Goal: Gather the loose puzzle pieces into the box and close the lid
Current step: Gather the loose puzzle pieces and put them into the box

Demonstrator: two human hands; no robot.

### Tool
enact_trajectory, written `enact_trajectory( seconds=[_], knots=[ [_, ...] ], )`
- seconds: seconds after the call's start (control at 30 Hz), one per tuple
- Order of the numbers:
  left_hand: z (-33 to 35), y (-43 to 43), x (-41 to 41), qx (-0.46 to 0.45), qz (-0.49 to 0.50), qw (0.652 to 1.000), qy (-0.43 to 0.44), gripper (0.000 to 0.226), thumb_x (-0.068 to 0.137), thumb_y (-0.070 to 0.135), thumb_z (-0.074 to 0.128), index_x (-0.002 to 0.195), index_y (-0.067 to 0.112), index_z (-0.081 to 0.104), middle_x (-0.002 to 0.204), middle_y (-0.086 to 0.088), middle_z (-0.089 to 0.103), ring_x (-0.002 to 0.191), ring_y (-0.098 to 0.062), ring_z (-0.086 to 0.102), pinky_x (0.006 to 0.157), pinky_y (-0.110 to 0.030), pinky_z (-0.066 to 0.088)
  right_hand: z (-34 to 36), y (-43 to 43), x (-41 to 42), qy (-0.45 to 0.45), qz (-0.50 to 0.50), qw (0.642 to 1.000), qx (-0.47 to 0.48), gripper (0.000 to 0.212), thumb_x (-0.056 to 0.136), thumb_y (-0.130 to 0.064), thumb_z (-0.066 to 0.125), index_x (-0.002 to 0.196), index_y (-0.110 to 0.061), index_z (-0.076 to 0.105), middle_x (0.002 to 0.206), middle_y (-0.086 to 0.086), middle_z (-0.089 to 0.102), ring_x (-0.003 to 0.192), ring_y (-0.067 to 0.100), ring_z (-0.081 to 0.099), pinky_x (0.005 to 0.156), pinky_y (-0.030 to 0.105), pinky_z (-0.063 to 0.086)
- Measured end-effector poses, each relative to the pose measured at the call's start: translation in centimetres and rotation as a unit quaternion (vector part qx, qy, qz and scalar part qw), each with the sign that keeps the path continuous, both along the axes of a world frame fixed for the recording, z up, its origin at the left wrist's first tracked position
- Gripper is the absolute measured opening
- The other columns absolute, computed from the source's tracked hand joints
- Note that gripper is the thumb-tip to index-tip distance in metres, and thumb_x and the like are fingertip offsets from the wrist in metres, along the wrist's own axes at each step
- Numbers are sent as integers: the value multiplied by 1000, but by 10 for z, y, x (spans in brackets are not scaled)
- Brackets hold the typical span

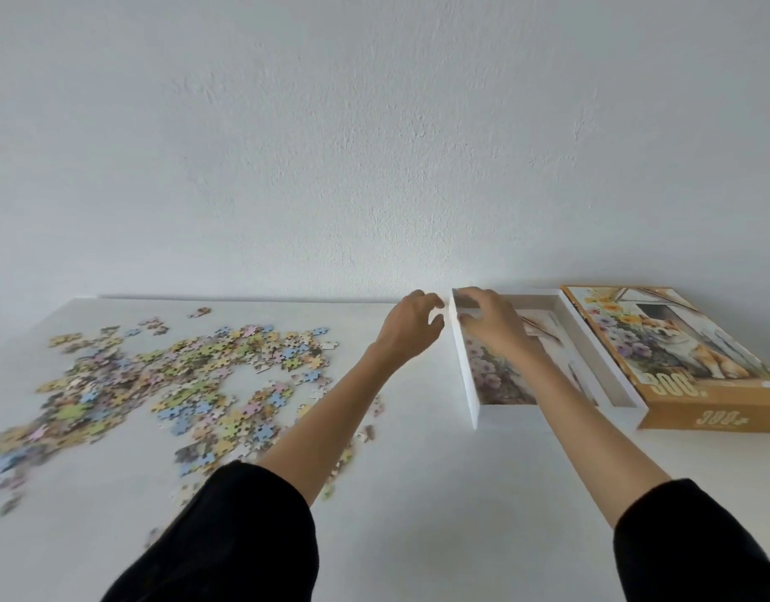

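**GRIPPING ONE CORNER, RISKING A SKEW**

Starting left: easy to fling pieces off the table edge with one hard sweep, or to drag a few along under the left forearm crossing just above them. Pulling the box by a single corner? Could swing it round or tip it. Might also shove the lid, set right against the box's right side, further toward the table end.

Now for positions. Find the pieces well to the left of the left hand, none in its fingers. Loosely curled, holding nothing, just beside the box's left wall; cannot tell if touching. Across to the right hand: hooked over the box's far-left corner, thumb inside, gripping the wall by the look of it, though blurred. Not yet covered, with the lid off to the right.
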State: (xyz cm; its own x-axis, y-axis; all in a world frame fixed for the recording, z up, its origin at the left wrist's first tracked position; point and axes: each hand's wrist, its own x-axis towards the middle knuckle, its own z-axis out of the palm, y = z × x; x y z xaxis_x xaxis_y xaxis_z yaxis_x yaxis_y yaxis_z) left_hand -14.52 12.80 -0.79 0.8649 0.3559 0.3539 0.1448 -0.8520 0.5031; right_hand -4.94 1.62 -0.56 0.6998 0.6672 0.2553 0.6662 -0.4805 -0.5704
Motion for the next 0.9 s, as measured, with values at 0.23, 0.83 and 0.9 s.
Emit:
enact_trajectory(
  seconds=[0.23,0.83,0.9],
  knots=[
    [-3,98,-84,5,28,999,33,28,92,15,53,117,7,59,115,-15,59,100,-29,58,80,-29,42,-15,90,-77,23,18,1000,-2,41,88,-18,54,130,-19,48,133,8,49,127,27,40,97,35,37],
    [-92,208,-202,47,29,990,130,45,99,36,31,143,24,29,156,3,14,144,-16,8,118,-44,4,-88,186,-199,-26,71,994,-77,45,95,-27,45,139,-24,35,150,0,28,140,17,21,114,32,11],
    [-94,210,-201,55,30,990,128,44,99,36,31,142,25,31,156,2,14,144,-17,11,117,-43,4,-78,177,-196,-10,71,997,-35,43,95,-21,45,138,-22,39,148,0,32,139,17,24,110,26,14]
  ],
)
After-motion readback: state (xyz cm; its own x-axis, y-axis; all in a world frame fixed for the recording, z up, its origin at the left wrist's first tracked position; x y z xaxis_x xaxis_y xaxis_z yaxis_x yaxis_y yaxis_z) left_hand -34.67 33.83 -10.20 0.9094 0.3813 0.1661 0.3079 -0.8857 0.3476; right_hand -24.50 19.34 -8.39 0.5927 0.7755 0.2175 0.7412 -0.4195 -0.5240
